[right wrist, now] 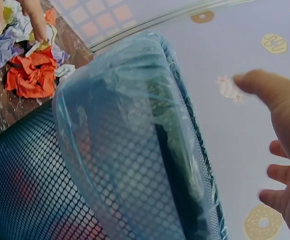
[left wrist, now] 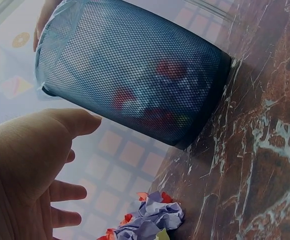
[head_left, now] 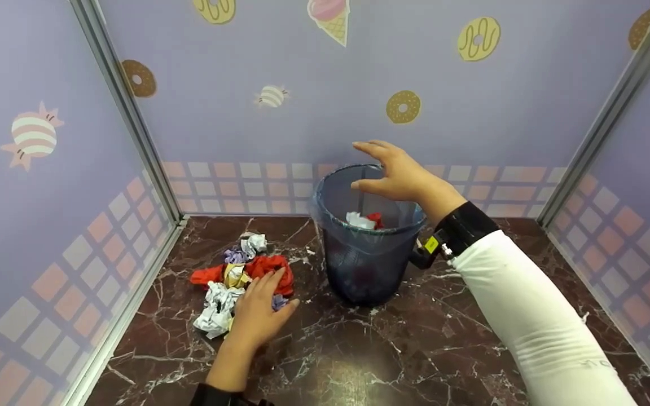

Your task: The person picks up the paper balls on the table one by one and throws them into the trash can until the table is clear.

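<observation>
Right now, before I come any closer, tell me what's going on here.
A person is working bare-handed with crumpled paper and a mesh bin. The left hand is at a loose pile of crumpled paper, left of the bin; whether it touches any is hard to tell. The right hand is over the bin's mouth, fingers apart and empty. Some paper already lies inside the bin, including white and red pieces.

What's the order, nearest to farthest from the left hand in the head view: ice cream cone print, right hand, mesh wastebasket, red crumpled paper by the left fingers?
From the left hand:
1. Red crumpled paper: just ahead, partly hidden behind it.
2. Mesh wastebasket: to its right.
3. Right hand: farther up and right.
4. Ice cream cone print: top middle of the view.
</observation>
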### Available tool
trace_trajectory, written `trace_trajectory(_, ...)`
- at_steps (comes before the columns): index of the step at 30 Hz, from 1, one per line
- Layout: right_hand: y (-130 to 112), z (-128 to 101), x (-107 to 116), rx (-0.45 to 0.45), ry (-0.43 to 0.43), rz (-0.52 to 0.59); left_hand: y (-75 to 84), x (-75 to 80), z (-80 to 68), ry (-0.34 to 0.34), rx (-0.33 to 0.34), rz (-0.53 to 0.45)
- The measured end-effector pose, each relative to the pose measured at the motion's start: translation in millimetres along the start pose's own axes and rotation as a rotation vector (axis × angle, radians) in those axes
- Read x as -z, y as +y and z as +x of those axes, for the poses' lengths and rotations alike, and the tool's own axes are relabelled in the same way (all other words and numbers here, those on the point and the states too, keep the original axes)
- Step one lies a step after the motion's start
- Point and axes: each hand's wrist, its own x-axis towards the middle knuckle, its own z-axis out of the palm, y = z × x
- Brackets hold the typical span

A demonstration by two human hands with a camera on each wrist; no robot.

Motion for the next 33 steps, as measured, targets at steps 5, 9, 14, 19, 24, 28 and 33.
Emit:
trace_trajectory(5,3.5,-2.8,3.0,-0.024,-0.010,-0.018,3.4,1.4,0.1,-0.003,0.007,-0.006)
trace_trajectory(9,9.6,-5.5,7.8,-0.030,-0.003,-0.027,6.1,2.5,0.8,0.009,-0.001,-0.009)
trace_trajectory(14,25.7,-17.9,20.6,-0.045,0.026,-0.052,7.7,2.7,0.8,0.041,-0.017,-0.002)
trace_trajectory(19,58.2,-44.6,36.0,-0.047,0.099,-0.061,7.9,3.0,-0.3,0.063,-0.031,-0.008)
trace_trajectory(24,97.3,-85.5,46.3,-0.109,0.172,-0.026,9.5,4.1,-1.5,0.075,-0.026,-0.006)
trace_trajectory(28,127.1,-124.1,44.1,-0.171,0.224,0.024,11.8,4.2,-2.4,0.073,-0.025,-0.011)
trace_trajectory(33,166.2,-179.5,21.8,-0.235,0.290,0.048,14.0,0.8,-2.0,0.075,-0.032,-0.019)
